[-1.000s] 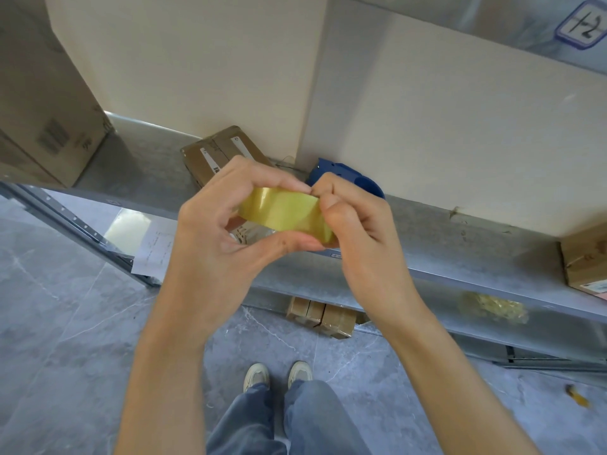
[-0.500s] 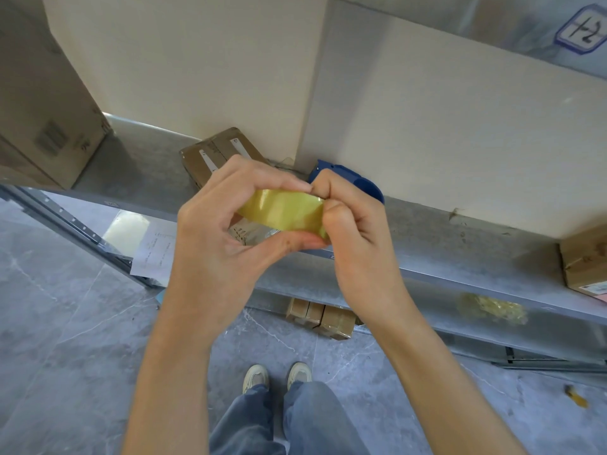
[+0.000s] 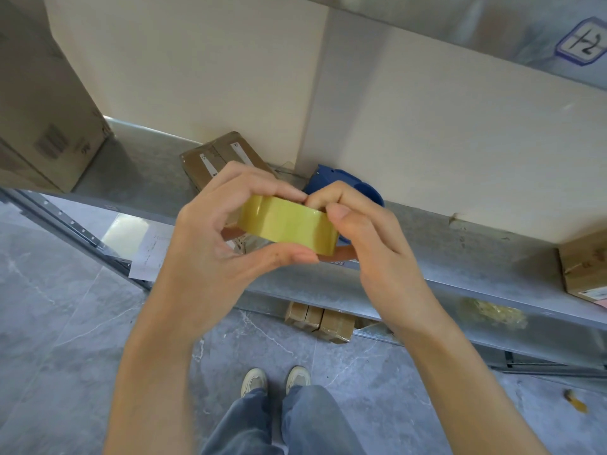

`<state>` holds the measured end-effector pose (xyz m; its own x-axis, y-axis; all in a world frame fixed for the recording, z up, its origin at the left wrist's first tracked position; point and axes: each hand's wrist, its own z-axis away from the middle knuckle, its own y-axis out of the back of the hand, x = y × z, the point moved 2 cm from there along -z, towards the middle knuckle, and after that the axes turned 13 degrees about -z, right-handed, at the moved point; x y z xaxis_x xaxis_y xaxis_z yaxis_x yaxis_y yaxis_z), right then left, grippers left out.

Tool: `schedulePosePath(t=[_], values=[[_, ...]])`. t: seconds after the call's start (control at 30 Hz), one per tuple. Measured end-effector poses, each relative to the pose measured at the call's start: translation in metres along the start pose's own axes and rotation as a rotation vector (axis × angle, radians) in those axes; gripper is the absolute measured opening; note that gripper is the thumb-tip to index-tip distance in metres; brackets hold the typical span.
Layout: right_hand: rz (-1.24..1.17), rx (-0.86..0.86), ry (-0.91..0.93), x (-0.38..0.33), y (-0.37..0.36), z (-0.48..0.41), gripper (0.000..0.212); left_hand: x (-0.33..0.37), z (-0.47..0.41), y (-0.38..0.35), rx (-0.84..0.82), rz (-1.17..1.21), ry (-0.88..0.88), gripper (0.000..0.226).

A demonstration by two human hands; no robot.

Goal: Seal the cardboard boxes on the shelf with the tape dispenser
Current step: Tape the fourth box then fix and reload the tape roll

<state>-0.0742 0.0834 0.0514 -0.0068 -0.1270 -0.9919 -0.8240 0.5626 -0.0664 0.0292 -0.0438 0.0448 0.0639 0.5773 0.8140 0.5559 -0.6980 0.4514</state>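
Note:
A yellowish roll of tape [image 3: 289, 226] is held above the front edge of the metal shelf [image 3: 443, 267]. My left hand [image 3: 213, 247] grips the roll between thumb below and fingers on top. My right hand [image 3: 368, 238] pinches the roll's upper right edge with bent fingertips. Behind my hands the blue tape dispenser [image 3: 358, 188] lies on the shelf by the wall, partly hidden. A small taped cardboard box [image 3: 216, 159] lies on the shelf behind my left hand.
A large carton [image 3: 42, 119] stands at the shelf's left end and another box [image 3: 584, 264] at the right end. Small boxes [image 3: 318, 321] sit on the floor under the shelf. My shoes [image 3: 276, 379] stand on grey tiles.
My right thumb has lifted off the roll's face and more of the tape shows. The roll has tilted slightly; both hands stay in nearly the same place.

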Motion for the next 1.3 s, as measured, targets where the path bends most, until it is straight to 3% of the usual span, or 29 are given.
schedulePosePath(t=[0.2,0.53,0.8,0.97,1.3], values=[[-0.026,0.077,0.048,0.005,-0.009,-0.004,0.039,0.003,-0.001,-0.006,0.045,-0.008,-0.002,0.039],[-0.060,-0.065,-0.055,-0.003,0.004,0.007,0.010,-0.003,0.002,-0.001,-0.052,0.037,0.050,0.043],[0.157,0.048,0.172,-0.017,0.013,0.009,0.006,-0.003,0.006,0.002,-0.060,0.089,0.062,0.032],[0.111,0.098,0.259,-0.016,0.015,0.013,0.022,0.000,0.007,0.005,-0.060,0.078,0.048,0.034],[0.126,0.088,0.336,-0.014,0.012,0.013,0.013,0.008,0.009,0.012,-0.041,0.023,0.017,0.034]])
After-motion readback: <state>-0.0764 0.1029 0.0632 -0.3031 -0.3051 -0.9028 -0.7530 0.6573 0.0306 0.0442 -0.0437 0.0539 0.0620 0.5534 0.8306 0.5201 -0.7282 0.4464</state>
